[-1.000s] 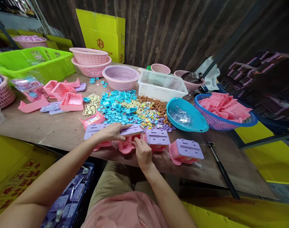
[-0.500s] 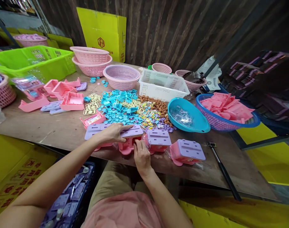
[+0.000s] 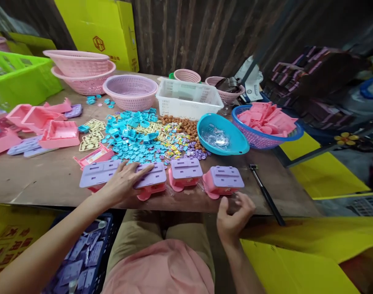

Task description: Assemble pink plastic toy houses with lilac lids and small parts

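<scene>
Several pink toy boxes with purple lids stand in a row near the table's front edge. My left hand [image 3: 127,179] lies with fingers spread on the lid of the second box [image 3: 154,175], partly covering it; a wider purple lid [image 3: 99,173] is just left. My right hand [image 3: 236,212] is low in front of the rightmost box [image 3: 225,179], thumb apart from its curled fingers; I make out nothing held. Between these is another lidded box [image 3: 185,173]. Bits of clear plastic [image 3: 171,190] lie beside the boxes.
Behind the boxes lie piles of blue pieces [image 3: 131,151], brown pieces [image 3: 183,130] and purple pieces [image 3: 195,153]. A blue bowl [image 3: 241,147], a basket of pink parts [image 3: 263,143] and a white basket [image 3: 189,110] stand farther back. A hammer [image 3: 267,198] lies right.
My right hand has left the front of the second box and moved right, to the rightmost box. My left hand stays on the lid. The view has turned right.
</scene>
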A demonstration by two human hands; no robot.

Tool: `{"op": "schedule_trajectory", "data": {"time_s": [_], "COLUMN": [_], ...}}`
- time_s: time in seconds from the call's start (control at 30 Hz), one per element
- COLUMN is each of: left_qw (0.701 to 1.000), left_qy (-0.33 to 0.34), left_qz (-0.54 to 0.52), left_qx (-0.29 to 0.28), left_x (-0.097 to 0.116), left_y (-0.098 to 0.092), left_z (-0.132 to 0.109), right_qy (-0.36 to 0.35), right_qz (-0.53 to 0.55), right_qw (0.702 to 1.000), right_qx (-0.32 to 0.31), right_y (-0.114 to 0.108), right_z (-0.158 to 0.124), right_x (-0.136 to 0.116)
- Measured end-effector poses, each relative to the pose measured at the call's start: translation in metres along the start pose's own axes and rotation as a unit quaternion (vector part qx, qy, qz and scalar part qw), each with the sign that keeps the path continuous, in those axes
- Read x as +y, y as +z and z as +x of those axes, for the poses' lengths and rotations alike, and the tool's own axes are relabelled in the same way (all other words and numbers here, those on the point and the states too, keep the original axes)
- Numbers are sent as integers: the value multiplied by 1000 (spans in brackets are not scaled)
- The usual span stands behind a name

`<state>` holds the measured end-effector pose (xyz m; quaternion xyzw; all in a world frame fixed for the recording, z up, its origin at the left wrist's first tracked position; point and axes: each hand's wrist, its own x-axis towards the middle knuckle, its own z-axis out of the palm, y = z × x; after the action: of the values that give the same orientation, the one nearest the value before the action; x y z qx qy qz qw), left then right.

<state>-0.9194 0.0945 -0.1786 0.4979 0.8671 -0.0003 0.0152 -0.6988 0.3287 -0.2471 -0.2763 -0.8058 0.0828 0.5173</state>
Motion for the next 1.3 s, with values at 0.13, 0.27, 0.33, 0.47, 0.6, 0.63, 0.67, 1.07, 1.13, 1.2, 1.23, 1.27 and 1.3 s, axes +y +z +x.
{"op": "schedule_trajectory", "data": {"time_s": [0.13, 0.27, 0.33, 0.47, 0.6, 0.63, 0.67, 1.07, 1.13, 1.2, 1.23, 1.27, 1.3], "left_qw": [997, 985, 980, 981, 975, 973, 971, 979, 979, 978, 979, 979, 978], "left_qy": [41, 140, 173, 167, 192, 203, 214, 198, 202, 205, 204, 203, 204], "left_qz": [-22, -78, -97, -93, -66, -57, -47, 28, 23, 17, 13, 6, -5], "left_qx": [58, 68, 34, -41, -89, -91, -92, -29, -24, -20, -20, -25, -34], "left_x": [18, 81, 118, 169, 178, 176, 174, 186, 186, 187, 187, 187, 185], "left_y": [-7, -14, -12, -5, -8, -9, -9, 8, 8, 9, 10, 9, 8], "left_z": [14, 59, 88, 135, 153, 154, 155, 155, 154, 155, 155, 156, 157], "right_qy": [135, 182, 164, 56, 19, 44, 71, 85, 94, 102, 105, 104, 100], "right_qz": [-33, -13, -41, -65, -40, -47, -55, -47, -59, -65, -65, -63, -59], "right_qw": [990, 978, 981, 989, 990, 989, 987, 970, 969, 969, 970, 971, 971], "right_qx": [-38, -101, -96, -117, -134, -129, -132, -224, -220, -214, -210, -208, -208], "right_y": [-12, -12, -12, -14, -3, 2, 9, 33, 33, 34, 34, 33, 32], "right_z": [3, -7, -13, -26, -27, -25, -22, -8, -8, -7, -6, -5, -5], "right_x": [56, 74, 68, 45, 37, 39, 42, 67, 64, 62, 61, 61, 61]}}
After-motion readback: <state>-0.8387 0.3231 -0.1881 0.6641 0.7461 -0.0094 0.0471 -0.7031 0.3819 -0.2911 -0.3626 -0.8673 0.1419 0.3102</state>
